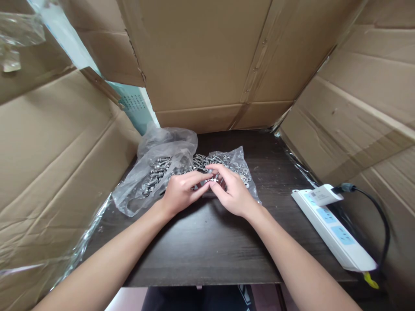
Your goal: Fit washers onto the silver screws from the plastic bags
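My left hand (184,188) and my right hand (236,191) meet just above the table, fingertips almost touching. Pinched between their thumbs and forefingers is a small shiny metal piece that looks like a bolt (213,179); its details are too small and partly covered by fingers. Beside my left hand, a clear plastic bag (129,203) holds a heap of metal bolts (157,175). Behind the fingertips lie more loose bolts (200,162). By my right hand, washers or nuts (242,169) lie on a second clear plastic bag (238,155).
The dark wooden table (207,255) is walled by cardboard at left (65,142), back (207,65) and right (366,103). A white power strip (337,233) lies at the right with an adapter (324,195) and black cable (384,216).
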`<state>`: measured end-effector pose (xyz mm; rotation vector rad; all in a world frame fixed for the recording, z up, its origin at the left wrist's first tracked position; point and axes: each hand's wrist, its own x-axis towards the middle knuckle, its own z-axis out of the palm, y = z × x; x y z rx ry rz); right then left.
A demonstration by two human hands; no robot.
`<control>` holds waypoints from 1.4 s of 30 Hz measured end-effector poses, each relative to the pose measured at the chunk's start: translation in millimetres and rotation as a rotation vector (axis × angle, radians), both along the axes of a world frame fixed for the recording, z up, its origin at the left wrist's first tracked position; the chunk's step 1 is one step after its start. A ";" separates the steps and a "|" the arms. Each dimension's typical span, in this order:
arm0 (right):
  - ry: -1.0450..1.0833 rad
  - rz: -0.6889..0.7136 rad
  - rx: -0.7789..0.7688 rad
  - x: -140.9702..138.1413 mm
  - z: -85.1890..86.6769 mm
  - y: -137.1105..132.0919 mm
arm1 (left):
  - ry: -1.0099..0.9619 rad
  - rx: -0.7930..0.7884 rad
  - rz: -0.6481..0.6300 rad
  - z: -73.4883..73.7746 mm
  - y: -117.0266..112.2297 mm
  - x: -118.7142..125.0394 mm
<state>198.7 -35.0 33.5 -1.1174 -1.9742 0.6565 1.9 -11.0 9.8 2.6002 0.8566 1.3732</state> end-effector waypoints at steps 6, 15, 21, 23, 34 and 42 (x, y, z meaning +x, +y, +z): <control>0.019 0.000 -0.005 -0.8 -0.4 1.1 | -0.007 0.012 0.004 -0.6 0.3 0.9; 0.024 0.011 0.064 -0.9 -3.7 0.7 | -0.116 -0.123 -0.008 1.7 -1.4 4.1; 0.025 0.009 0.117 -2.5 -5.6 2.0 | -0.132 -0.173 -0.022 1.1 -0.6 3.9; 0.021 -0.002 0.133 -2.7 -6.2 2.8 | -0.137 -0.190 -0.039 0.1 0.3 3.5; -0.023 -0.032 0.067 -1.3 -4.8 2.3 | -0.116 -0.200 -0.068 2.5 -0.3 3.1; -0.058 -0.015 0.022 -0.4 -3.9 1.3 | -0.092 -0.161 -0.059 1.9 1.1 1.2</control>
